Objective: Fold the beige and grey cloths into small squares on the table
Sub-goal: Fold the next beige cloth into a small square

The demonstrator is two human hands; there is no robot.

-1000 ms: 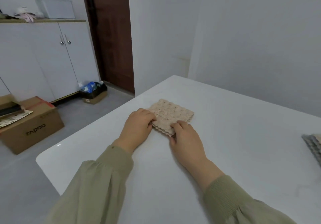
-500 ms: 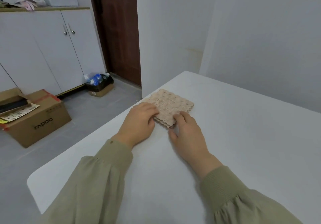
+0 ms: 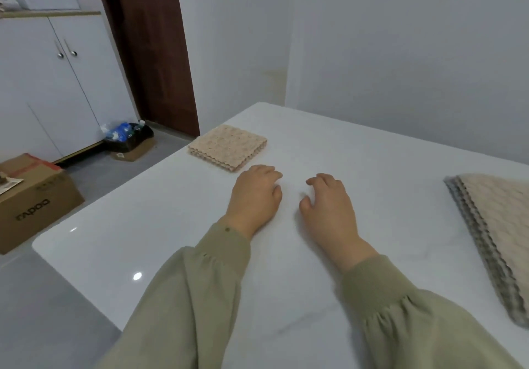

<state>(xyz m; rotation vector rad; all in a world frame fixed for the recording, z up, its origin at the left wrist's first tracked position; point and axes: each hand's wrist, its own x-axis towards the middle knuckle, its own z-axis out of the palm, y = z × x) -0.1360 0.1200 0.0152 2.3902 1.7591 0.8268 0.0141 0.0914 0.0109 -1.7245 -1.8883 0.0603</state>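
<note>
The left hand (image 3: 253, 197) and right hand (image 3: 329, 205) rest loosely curled and empty on the glossy white desk (image 3: 372, 154), with the folded square beige waffle-textured cloth (image 3: 227, 146) at eleven o'clock.

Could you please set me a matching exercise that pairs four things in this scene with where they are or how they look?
Things:
1. small folded beige waffle-textured cloth square
2. larger stack of beige and grey cloths
3. brown cardboard box
4. left hand

Places or states:
A. on the floor, left of the white table
B. at the picture's right edge, on the table
C. empty, fingers loosely curled above the table
D. near the table's far left edge, no hand on it

Pairs: 1-D, 2-B, 3-A, 4-C
</note>
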